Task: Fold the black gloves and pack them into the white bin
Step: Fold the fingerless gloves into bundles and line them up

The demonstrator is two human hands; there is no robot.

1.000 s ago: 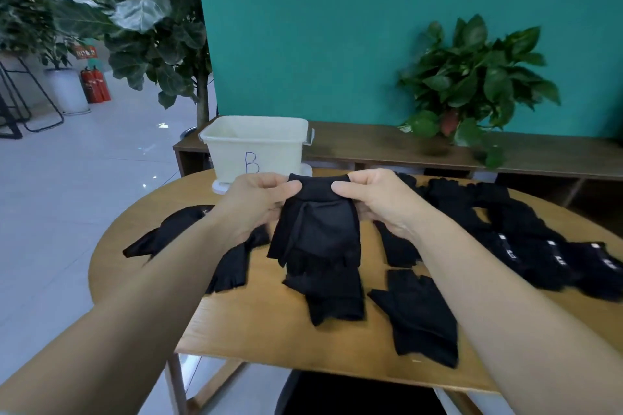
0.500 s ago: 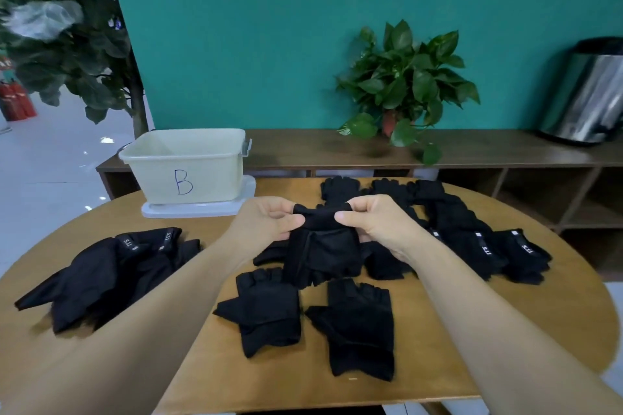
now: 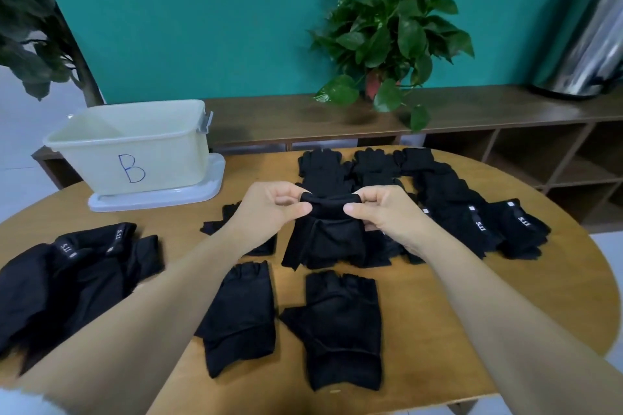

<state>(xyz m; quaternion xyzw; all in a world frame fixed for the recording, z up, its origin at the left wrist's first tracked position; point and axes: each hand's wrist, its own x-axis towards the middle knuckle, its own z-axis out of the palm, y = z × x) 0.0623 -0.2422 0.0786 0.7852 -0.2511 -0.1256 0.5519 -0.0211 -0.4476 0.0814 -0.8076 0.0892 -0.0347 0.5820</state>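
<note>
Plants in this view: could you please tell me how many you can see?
2: a potted plant stands on the wooden shelf against the teal wall; a large-leaved plant is cut off at the left edge.

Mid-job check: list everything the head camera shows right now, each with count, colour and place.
Held black glove: one, black, lifted above the table centre, pinched at its top edge.
Flat fingerless black gloves: two, black, side by side at the near edge.
Left glove heap: count unclear, black, table's left side.
Right glove pile: count unclear, black, far and right of centre.
White plastic bin marked B: one, white, far left, standing on a pale lid.
Round wooden table: one, tan.
Potted green plant: one, on the brown shelf.
Steel urn: one, silver, shelf's right end.
Left hand: pinches the glove.
Right hand: pinches the glove.
</note>
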